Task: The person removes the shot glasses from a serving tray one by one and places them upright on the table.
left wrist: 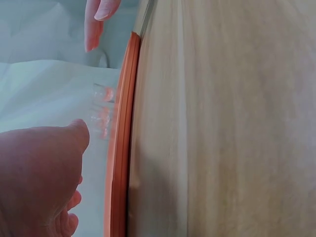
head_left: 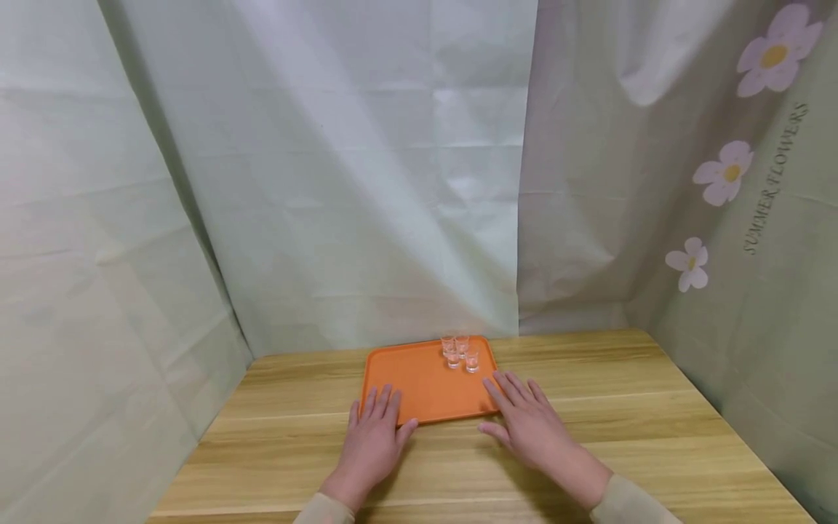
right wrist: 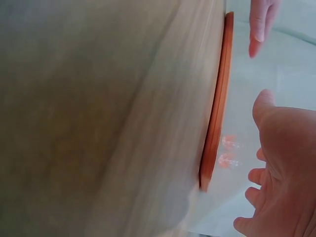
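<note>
An orange tray (head_left: 419, 389) lies on the wooden table, with several small clear glasses (head_left: 472, 362) grouped in its far right corner. My left hand (head_left: 373, 440) is over the tray's near left corner, its fingers extended. Near the right edge of the tray, my right hand (head_left: 530, 426) has its fingers stretched out and spread. In the left wrist view the left hand (left wrist: 44, 173) appears above the tray's rim (left wrist: 121, 148). The right wrist view shows the right hand (right wrist: 291, 163) apart from the rim (right wrist: 217, 108). Neither hand holds anything.
The wooden table (head_left: 294, 415) extends to both sides of the tray. Pale curtains (head_left: 366, 182) hang behind and at the sides. The right curtain carries printed flowers (head_left: 721, 173) and lettering. Beige sleeves (head_left: 630, 502) cover the forearms.
</note>
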Tool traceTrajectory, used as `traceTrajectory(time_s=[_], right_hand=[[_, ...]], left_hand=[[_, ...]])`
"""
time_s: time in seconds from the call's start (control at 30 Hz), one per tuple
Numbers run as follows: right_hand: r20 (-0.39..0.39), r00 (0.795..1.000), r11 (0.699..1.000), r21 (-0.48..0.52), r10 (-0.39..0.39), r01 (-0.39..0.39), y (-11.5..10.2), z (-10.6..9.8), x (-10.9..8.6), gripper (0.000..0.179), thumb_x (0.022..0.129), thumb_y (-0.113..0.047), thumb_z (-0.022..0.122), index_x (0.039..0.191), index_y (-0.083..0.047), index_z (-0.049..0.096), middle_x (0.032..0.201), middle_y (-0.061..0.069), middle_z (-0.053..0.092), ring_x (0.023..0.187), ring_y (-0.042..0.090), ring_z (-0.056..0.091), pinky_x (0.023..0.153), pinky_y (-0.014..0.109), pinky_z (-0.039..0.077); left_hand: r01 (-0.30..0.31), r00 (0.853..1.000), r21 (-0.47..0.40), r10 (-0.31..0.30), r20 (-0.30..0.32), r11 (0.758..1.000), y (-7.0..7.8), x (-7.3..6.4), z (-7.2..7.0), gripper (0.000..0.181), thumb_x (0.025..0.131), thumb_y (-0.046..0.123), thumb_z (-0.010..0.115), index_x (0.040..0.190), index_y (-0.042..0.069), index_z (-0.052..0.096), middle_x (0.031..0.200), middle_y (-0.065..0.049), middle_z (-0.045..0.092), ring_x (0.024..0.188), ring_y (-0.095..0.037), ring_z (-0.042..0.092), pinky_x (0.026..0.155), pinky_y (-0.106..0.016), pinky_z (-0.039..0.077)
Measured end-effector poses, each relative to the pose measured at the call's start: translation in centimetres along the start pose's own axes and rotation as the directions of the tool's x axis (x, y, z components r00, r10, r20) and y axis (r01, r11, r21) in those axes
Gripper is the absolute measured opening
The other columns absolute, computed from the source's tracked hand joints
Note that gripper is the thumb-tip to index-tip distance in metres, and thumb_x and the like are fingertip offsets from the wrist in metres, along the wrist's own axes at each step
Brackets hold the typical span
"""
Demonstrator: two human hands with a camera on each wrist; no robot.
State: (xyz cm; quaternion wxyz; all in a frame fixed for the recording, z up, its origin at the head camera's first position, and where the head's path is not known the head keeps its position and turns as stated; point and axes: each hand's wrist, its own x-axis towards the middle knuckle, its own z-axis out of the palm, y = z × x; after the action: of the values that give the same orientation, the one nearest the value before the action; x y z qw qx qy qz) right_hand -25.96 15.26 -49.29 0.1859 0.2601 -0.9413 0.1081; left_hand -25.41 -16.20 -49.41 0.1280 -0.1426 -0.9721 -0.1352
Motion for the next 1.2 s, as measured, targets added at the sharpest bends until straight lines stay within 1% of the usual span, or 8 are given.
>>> traceTrajectory(time_s=[0.2, 0.33, 0.6, 0.77, 0.93, 1.0, 1.07, 1.2], right_hand=[[0.003, 1.0, 0.999, 0.046, -0.003, 0.003, 0.3, 0.2, 0.1, 0.078, 0.109, -0.055, 0.061, 0.166, -0.003, 0.048, 0.169, 0.024, 0.045, 0.154, 0.049, 0.043, 0.123, 0.074, 0.033], [0.038, 0.999, 0.997, 0.075, 0.008, -0.011, 0.4, 0.2, 0.1, 0.077, 0.109, -0.053, 0.064, 0.165, -0.002, 0.049, 0.17, 0.025, 0.044, 0.155, 0.049, 0.042, 0.123, 0.074, 0.032], [0.134, 0.991, 0.997, 0.073, 0.031, -0.041, 0.6, 0.2, 0.4, 0.078, 0.11, -0.056, 0.059, 0.168, -0.005, 0.045, 0.174, 0.022, 0.039, 0.16, 0.046, 0.036, 0.126, 0.073, 0.03], [0.146, 0.989, 0.995, 0.09, 0.03, -0.043, 0.8, 0.5, 0.5, 0.077, 0.11, -0.056, 0.06, 0.166, -0.004, 0.048, 0.172, 0.023, 0.041, 0.158, 0.047, 0.038, 0.124, 0.074, 0.032], [0.197, 0.979, 0.992, 0.107, 0.046, -0.068, 0.7, 0.2, 0.7, 0.076, 0.11, -0.055, 0.06, 0.167, -0.004, 0.047, 0.173, 0.023, 0.04, 0.16, 0.046, 0.035, 0.126, 0.073, 0.029], [0.198, 0.979, 0.991, 0.113, 0.041, -0.064, 0.8, 0.3, 0.7, 0.076, 0.11, -0.054, 0.061, 0.165, -0.003, 0.049, 0.172, 0.024, 0.042, 0.159, 0.047, 0.037, 0.126, 0.074, 0.029], [0.199, 0.98, 0.991, 0.121, 0.033, -0.058, 0.9, 0.4, 0.6, 0.075, 0.11, -0.054, 0.061, 0.164, -0.003, 0.05, 0.17, 0.025, 0.043, 0.158, 0.048, 0.038, 0.125, 0.074, 0.03], [0.231, 0.972, 0.99, 0.125, 0.034, -0.064, 0.8, 0.3, 0.7, 0.074, 0.11, -0.053, 0.062, 0.163, -0.003, 0.052, 0.17, 0.025, 0.044, 0.158, 0.048, 0.038, 0.125, 0.074, 0.03]], left_hand=[[0.017, 1.0, 0.004, -0.017, 0.008, 1.0, -0.6, 0.4, 0.0, 0.067, 0.114, 0.047, 0.059, 0.161, 0.0, 0.053, 0.17, -0.025, 0.044, 0.159, -0.052, 0.034, 0.126, -0.077, 0.023], [0.019, 1.0, 0.0, -0.019, 0.012, 1.0, -0.8, 0.6, 0.0, 0.068, 0.114, 0.047, 0.058, 0.161, -0.001, 0.053, 0.17, -0.026, 0.044, 0.159, -0.052, 0.034, 0.126, -0.078, 0.023], [0.038, 0.999, 0.0, -0.038, 0.026, 0.999, -1.2, 1.1, 0.1, 0.068, 0.114, 0.047, 0.057, 0.161, -0.002, 0.052, 0.17, -0.026, 0.043, 0.16, -0.051, 0.033, 0.126, -0.077, 0.023], [0.032, 0.999, 0.003, -0.032, 0.007, 0.999, -1.7, 1.3, 0.6, 0.067, 0.114, 0.046, 0.059, 0.159, -0.003, 0.054, 0.169, -0.027, 0.045, 0.158, -0.052, 0.035, 0.125, -0.078, 0.024], [0.064, 0.997, 0.013, -0.065, 0.043, 0.998, -1.8, 1.5, 0.3, 0.067, 0.114, 0.046, 0.058, 0.16, -0.002, 0.053, 0.17, -0.027, 0.043, 0.159, -0.052, 0.033, 0.126, -0.077, 0.023], [0.072, 0.996, 0.003, -0.072, 0.049, 0.997, -1.9, 1.5, 0.2, 0.067, 0.114, 0.045, 0.059, 0.16, -0.002, 0.053, 0.17, -0.027, 0.042, 0.159, -0.052, 0.033, 0.126, -0.077, 0.022], [0.057, 0.998, -0.02, -0.057, 0.013, 0.998, -2.4, 1.5, 1.0, 0.069, 0.114, 0.049, 0.056, 0.159, -0.004, 0.053, 0.168, -0.03, 0.044, 0.158, -0.055, 0.033, 0.125, -0.079, 0.021], [0.042, 0.999, -0.059, -0.044, -0.017, 0.997, -3.2, 1.4, 1.9, 0.074, 0.115, 0.055, 0.051, 0.157, -0.006, 0.053, 0.166, -0.032, 0.045, 0.157, -0.057, 0.034, 0.124, -0.08, 0.019]])
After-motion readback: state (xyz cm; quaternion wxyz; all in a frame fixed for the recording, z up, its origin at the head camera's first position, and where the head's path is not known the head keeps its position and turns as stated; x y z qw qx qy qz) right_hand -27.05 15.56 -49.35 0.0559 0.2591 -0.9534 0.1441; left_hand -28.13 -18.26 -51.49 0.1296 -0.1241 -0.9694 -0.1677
